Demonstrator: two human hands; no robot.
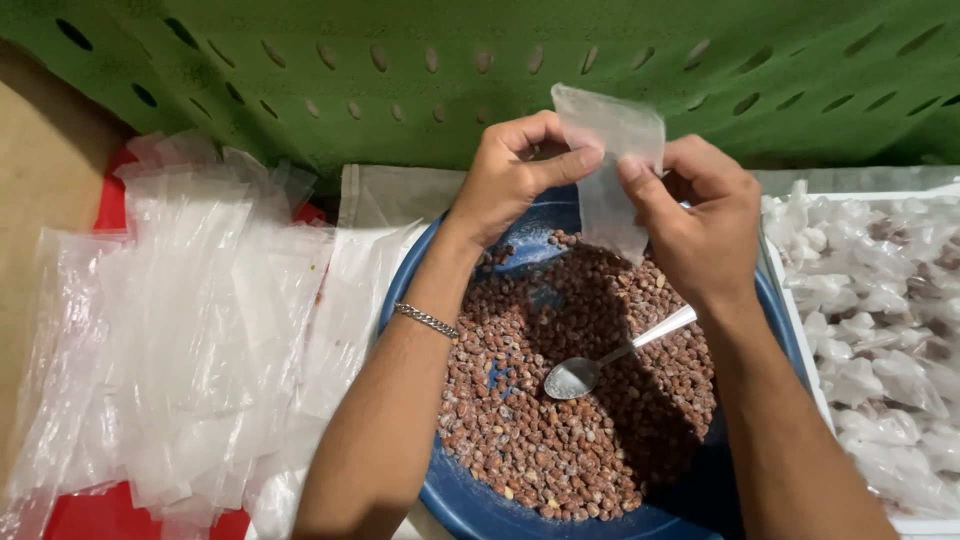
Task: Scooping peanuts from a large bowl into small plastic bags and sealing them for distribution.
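Observation:
My left hand (515, 170) and my right hand (700, 215) both pinch a small clear plastic bag (612, 160) by its top, held upright above a blue bowl (470, 500). The bag looks empty. The bowl is filled with reddish-brown roasted peanuts (560, 430). A metal spoon (600, 365) lies on the peanuts, its bowl end pointing left, its handle running under my right wrist. My left wrist wears a thin metal bracelet (426, 320).
A heap of empty clear plastic bags (180, 320) lies to the left on a red surface. A white tray (800, 330) at the right holds several filled, tied small bags (880, 330). A green perforated crate wall (450, 70) stands behind.

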